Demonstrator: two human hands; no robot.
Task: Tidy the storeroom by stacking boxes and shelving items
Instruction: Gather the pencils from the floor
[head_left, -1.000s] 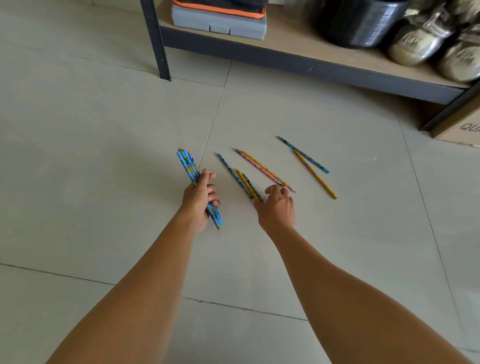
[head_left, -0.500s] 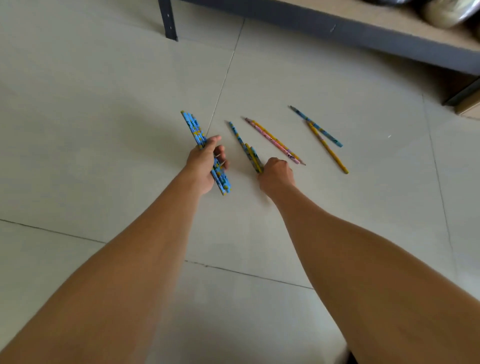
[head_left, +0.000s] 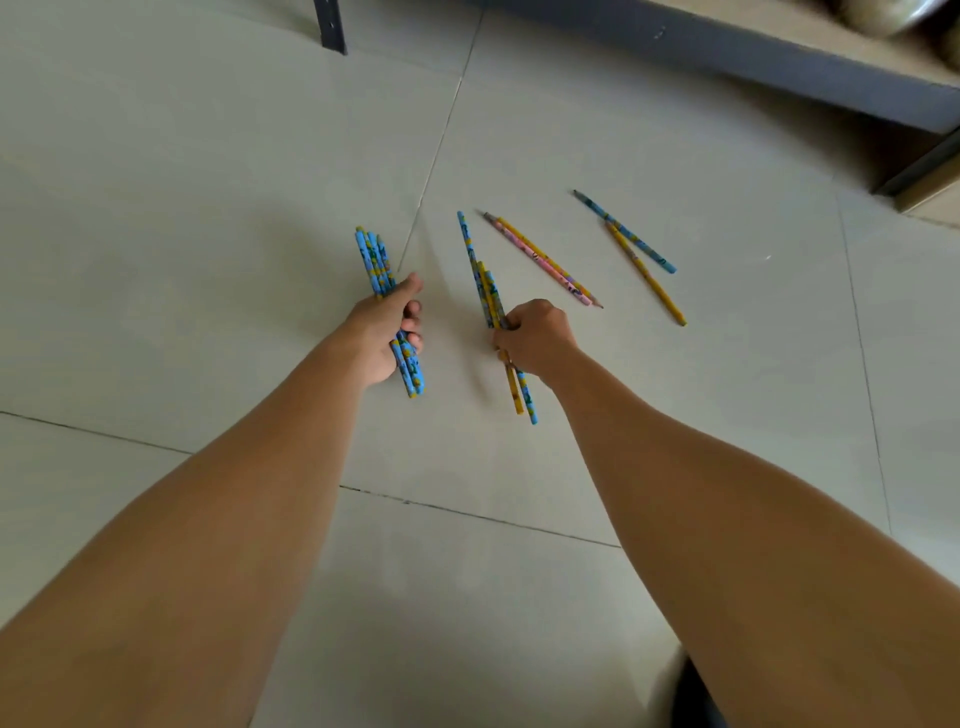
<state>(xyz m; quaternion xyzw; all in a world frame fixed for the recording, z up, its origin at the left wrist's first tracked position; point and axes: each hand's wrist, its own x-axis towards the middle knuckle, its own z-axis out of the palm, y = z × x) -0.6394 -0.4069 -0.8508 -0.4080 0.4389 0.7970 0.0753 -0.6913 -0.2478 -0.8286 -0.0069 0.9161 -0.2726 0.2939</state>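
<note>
My left hand (head_left: 383, 332) grips a bundle of blue patterned pencils (head_left: 375, 262) just above the tiled floor. My right hand (head_left: 537, 338) is closed on a few blue and yellow pencils (head_left: 485, 288), lifted so their lower ends stick out below the fist. Beyond my right hand a pink and a yellow pencil (head_left: 543, 260) lie side by side on the floor. Farther right lie a blue pencil (head_left: 626, 233) and a yellow pencil (head_left: 647, 275), crossing near their far ends.
A dark metal shelf leg (head_left: 330, 26) stands at the top, and the shelf's lowest board (head_left: 779, 57) runs across the top right. A cardboard box corner (head_left: 935, 200) shows at the right edge. The floor is pale tile with grout lines.
My right hand has closed on the blue and yellow pencils and raised them off the floor. The left hand still holds its bundle. The view tilted down, so the shelf's contents left the frame.
</note>
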